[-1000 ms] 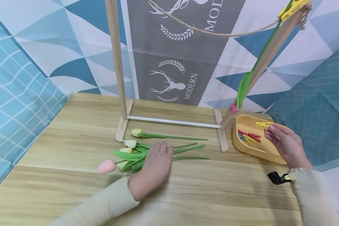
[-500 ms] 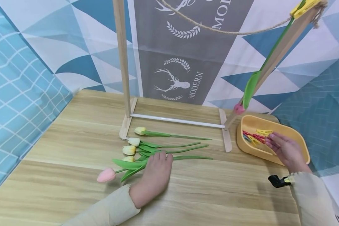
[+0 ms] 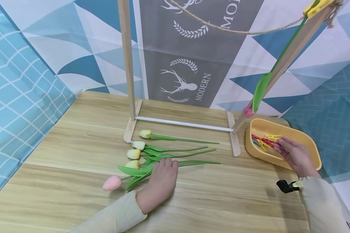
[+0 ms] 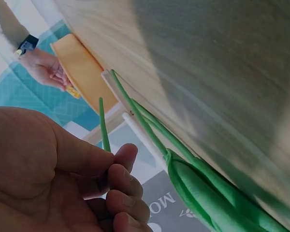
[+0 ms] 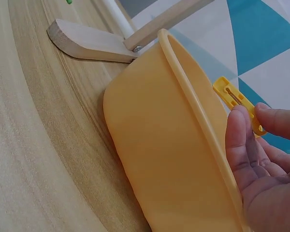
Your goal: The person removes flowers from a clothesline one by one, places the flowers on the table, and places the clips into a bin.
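My left hand [image 3: 161,179] pinches the green stem [image 4: 104,125] of a pink tulip [image 3: 112,183] between thumb and fingers. In the left wrist view the stem's end sticks out past the fingertips. Close beside lie a white tulip [image 3: 138,145] and yellow tulips [image 3: 133,154] on the table, stems pointing right. My right hand [image 3: 298,157] holds a yellow clothespin [image 5: 239,104] between thumb and fingers. It is over the orange bin [image 5: 154,130], at the rim in the right wrist view. Red clothespins [image 3: 269,142] and others lie inside the bin.
A wooden frame with a left post [image 3: 127,64] and a white crossbar [image 3: 183,123] stands behind the tulips. Twine [image 3: 239,31] hangs across its top. At the right post, a yellow clothespin [image 3: 318,7] holds a tulip upside down, its pink bloom [image 3: 248,112] lowest.
The left hand has drawn the pink tulip toward me, away from the other tulips. The right hand has sunk slightly with the yellow clothespin over the bin. The head view has shifted a little.
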Tool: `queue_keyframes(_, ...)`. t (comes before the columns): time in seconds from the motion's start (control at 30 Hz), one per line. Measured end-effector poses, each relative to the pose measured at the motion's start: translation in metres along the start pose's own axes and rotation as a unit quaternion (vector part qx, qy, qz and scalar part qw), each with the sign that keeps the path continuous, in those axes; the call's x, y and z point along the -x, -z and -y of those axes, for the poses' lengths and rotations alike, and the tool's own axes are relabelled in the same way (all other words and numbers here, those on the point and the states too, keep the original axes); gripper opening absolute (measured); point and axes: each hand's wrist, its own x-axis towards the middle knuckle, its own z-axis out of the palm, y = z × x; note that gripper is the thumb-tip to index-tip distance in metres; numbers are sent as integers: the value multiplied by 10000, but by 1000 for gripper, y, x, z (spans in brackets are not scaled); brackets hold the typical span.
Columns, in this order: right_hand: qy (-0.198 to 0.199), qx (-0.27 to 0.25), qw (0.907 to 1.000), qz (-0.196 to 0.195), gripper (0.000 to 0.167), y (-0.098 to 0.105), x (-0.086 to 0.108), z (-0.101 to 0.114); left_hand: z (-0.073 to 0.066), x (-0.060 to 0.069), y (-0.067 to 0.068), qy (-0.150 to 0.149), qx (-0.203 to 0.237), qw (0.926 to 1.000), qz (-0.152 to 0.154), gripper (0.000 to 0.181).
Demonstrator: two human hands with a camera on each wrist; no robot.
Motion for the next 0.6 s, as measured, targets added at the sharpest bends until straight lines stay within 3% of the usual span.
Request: queue_keyframes(0.6,-104,-178,9996,-199,11,-10,6,5,-5,-3,-9,36,-11,9992,395,16)
